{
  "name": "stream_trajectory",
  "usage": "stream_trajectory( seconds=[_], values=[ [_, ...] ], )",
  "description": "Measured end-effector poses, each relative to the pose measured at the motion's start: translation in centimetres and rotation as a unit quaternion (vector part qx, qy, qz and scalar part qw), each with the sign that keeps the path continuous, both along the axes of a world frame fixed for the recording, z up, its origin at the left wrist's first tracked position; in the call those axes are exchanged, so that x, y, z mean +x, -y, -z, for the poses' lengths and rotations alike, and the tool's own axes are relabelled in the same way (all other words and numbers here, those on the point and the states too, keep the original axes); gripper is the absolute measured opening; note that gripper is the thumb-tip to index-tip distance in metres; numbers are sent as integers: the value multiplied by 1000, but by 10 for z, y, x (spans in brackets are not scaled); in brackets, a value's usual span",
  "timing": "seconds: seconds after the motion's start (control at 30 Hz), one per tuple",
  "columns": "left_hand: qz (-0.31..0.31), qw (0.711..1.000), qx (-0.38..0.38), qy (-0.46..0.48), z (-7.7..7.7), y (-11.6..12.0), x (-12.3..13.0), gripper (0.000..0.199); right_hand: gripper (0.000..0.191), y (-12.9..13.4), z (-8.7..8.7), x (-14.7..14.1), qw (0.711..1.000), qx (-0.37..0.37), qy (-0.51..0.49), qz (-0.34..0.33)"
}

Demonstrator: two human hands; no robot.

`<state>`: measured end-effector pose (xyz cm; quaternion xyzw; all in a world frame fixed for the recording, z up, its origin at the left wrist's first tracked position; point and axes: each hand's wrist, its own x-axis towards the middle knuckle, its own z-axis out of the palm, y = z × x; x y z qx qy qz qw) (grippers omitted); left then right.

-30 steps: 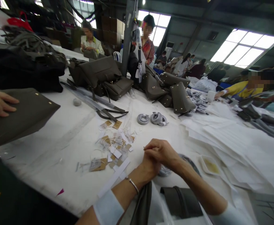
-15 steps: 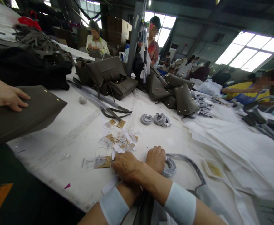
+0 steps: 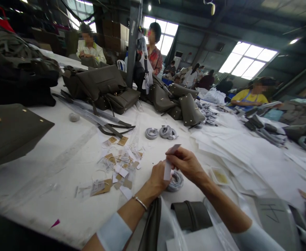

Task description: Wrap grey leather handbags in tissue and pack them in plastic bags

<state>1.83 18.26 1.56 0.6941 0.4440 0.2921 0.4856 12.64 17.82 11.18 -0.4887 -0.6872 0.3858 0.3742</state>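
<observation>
The right hand [image 3: 184, 163] pinches a narrow white paper strip [image 3: 167, 171] between closed fingertips; the strip's long axis runs near to far, its far end bent rightward. The left hand [image 3: 158, 176] curls at the left side of a grey plastic-wrapped coil [image 3: 177, 183], just beneath the strip; its grip is hidden, so I cannot tell whether it holds either. Scattered brown-and-white card tags [image 3: 123, 171] lie left, thin white sheets [image 3: 236, 150] right, and dark olive leather bags [image 3: 100, 82] far left.

From the lower left and lower right, both forearms [image 3: 222, 204] converge just below mid-frame; the left hand [image 3: 157, 177] is curled, the right hand [image 3: 186, 163], slightly higher, pinches thumb against fingers.
</observation>
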Motion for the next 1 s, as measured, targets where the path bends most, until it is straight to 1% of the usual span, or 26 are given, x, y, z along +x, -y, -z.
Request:
stream_trajectory(
  seconds=[0.03,0.1,0.17,0.2,0.3,0.4,0.47,0.53,0.6,0.67,0.7,0.77,0.87,0.93,1.0],
  values=[
    [-3,997,35,-62,-2,-1,0,17,23,4,0,15,999,-30,-30,26],
    [-2,979,95,-178,-5,-3,0,12,26,15,5,38,996,-69,-30,53],
    [-4,954,148,-260,-7,-5,-1,13,22,26,14,53,996,-55,0,68],
    [-9,948,161,-274,-7,-5,-3,14,19,31,20,58,996,-31,23,76],
    [-28,942,191,-276,-6,-7,-8,16,8,44,41,66,990,61,97,85],
    [-43,938,216,-267,-5,-7,-10,16,5,53,59,68,984,99,142,51],
    [-40,936,231,-261,-6,-5,-9,15,7,55,66,68,978,131,157,30],
    [-32,936,247,-250,-7,-3,-7,14,11,53,67,66,965,188,184,13],
    [-25,935,266,-232,-9,-1,-5,14,16,47,63,63,940,251,231,0],
    [-24,934,285,-214,-10,0,-5,14,16,39,58,60,914,293,280,-7],
    [-24,933,293,-207,-10,0,-5,15,15,35,56,59,905,304,296,-13],
    [-26,933,302,-194,-7,-1,-7,16,14,28,54,57,899,306,312,-41],
    [-19,936,305,-173,-2,-3,-10,20,18,20,54,54,901,274,324,-89],
    [-12,941,299,-160,0,-4,-12,21,20,18,57,54,904,245,336,-97],
    [-5,948,284,-146,-2,-4,-14,20,18,17,62,55,902,235,349,-100]
  ],
)
